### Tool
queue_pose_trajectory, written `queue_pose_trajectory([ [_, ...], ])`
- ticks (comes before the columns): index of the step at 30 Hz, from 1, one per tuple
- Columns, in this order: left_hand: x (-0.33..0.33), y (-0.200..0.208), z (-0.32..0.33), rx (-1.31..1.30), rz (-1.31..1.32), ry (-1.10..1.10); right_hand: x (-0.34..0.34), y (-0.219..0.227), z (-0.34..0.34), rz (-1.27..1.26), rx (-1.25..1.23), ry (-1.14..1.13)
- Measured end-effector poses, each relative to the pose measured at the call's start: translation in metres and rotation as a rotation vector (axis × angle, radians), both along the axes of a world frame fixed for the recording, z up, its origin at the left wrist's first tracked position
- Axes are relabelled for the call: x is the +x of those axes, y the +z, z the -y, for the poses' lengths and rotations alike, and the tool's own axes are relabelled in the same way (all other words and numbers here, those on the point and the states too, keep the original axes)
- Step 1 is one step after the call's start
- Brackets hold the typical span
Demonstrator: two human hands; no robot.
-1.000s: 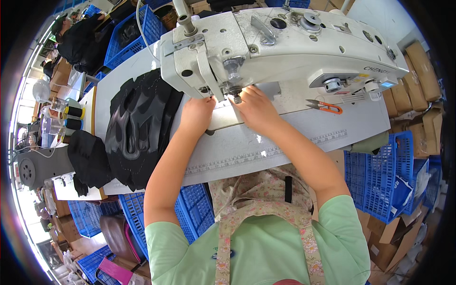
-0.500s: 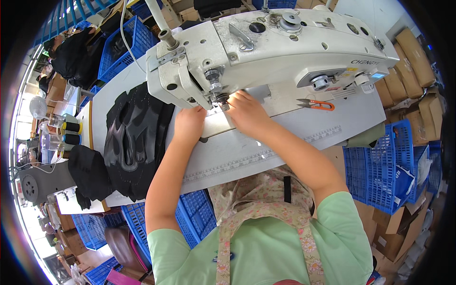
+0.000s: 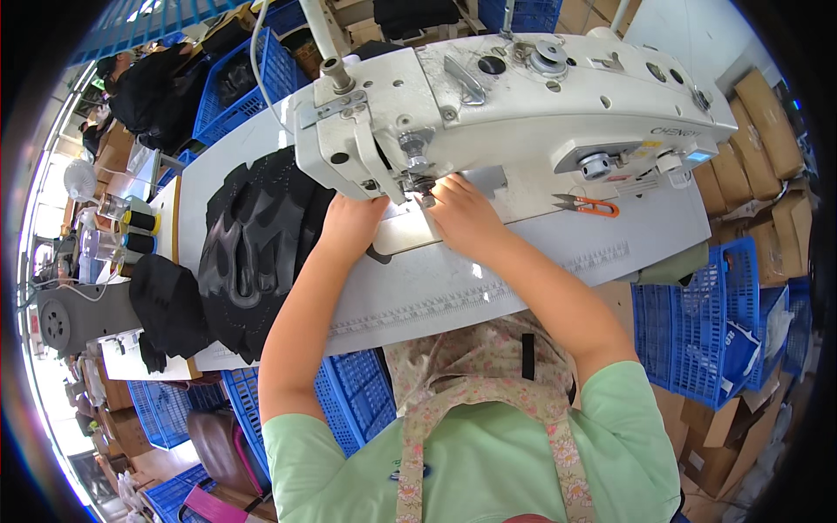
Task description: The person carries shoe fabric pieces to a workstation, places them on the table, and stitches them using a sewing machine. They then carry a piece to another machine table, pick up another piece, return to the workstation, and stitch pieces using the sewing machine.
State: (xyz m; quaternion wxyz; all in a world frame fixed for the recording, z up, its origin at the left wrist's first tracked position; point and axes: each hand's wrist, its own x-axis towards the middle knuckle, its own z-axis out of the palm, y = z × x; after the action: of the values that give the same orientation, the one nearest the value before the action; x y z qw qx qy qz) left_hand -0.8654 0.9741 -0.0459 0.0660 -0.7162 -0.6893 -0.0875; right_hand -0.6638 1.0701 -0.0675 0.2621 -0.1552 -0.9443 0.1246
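A white sewing machine (image 3: 514, 113) stands across the table, its presser foot and needle area (image 3: 422, 187) lit by a small lamp. My left hand (image 3: 353, 228) is left of the needle, with its fingers mostly hidden under the machine head. Close on the right of the needle is my right hand (image 3: 466, 216), fingers bent and pressed together low by the presser foot. Whatever lies under the fingers is too hidden to name. A small dark shape (image 3: 377, 254) shows at the edge of the machine bed below my left hand. Black cut pieces with glossy raised patterns (image 3: 248, 253) lie stacked to the left.
Orange-handled thread snips (image 3: 588, 206) lie on the table right of my hands. A printed ruler scale (image 3: 471, 294) runs along its front edge. Thread spools (image 3: 139, 231) and black fabric (image 3: 166, 301) are at far left. Blue crates (image 3: 693, 322) and cardboard boxes (image 3: 767, 131) stand at right.
The whole view has shifted slightly, so the machine's head end appears further right. Both hands stay beside the needle, with little visible change in their pose.
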Motion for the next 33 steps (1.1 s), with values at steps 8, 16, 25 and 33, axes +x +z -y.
queue_pose_trajectory([
  [8,-0.048,-0.004,-0.029,0.363,-0.336,0.011,-0.012,-0.003,0.015,0.084,0.050,-0.158],
  [16,-0.184,0.127,0.088,0.237,-0.713,0.539,0.006,-0.005,0.003,0.112,0.055,-0.021],
  [25,-0.268,0.106,0.350,-0.161,-0.190,1.257,-0.004,-0.002,0.005,0.085,0.049,0.010],
  [33,-0.159,0.085,0.275,0.402,0.130,0.928,0.003,-0.003,0.005,0.084,0.063,-0.015],
])
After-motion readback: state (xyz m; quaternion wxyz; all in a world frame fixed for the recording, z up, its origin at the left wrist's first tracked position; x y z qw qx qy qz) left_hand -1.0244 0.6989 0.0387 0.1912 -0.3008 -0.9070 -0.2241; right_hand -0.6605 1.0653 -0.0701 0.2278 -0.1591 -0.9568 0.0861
